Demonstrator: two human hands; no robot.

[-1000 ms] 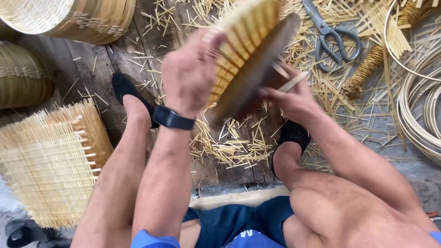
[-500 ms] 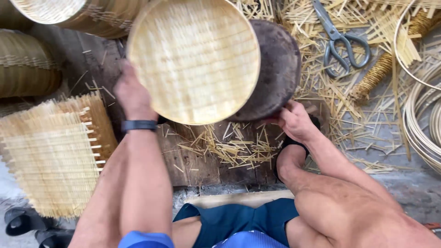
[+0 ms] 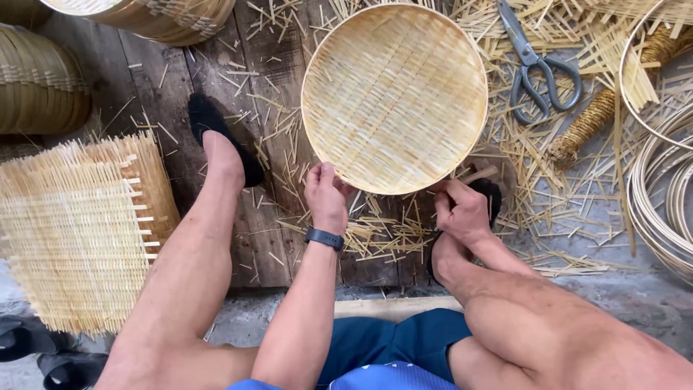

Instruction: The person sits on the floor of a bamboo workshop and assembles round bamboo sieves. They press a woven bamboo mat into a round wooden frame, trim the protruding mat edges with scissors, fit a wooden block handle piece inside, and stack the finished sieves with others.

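Note:
A round woven bamboo tray (image 3: 394, 95) lies face up on the dark wooden boards, its pale weave toward me. My left hand (image 3: 326, 195), with a black watch on its wrist, grips the tray's near rim at the lower left. My right hand (image 3: 459, 209) pinches the rim at the lower right, next to a wooden stick (image 3: 478, 175) that pokes out from under the tray. A dark round form under the tray is mostly hidden.
Large scissors (image 3: 535, 63) lie right of the tray among bamboo offcuts. A flat square woven mat (image 3: 76, 231) sits at left, stacked baskets (image 3: 155, 16) at top left, coiled hoops (image 3: 660, 195) and a twine bundle (image 3: 588, 126) at right. My slippered feet flank the tray.
The tray, held on edge a second ago, was turned face up and lowered flat onto the boards. Both hands dropped to its near rim.

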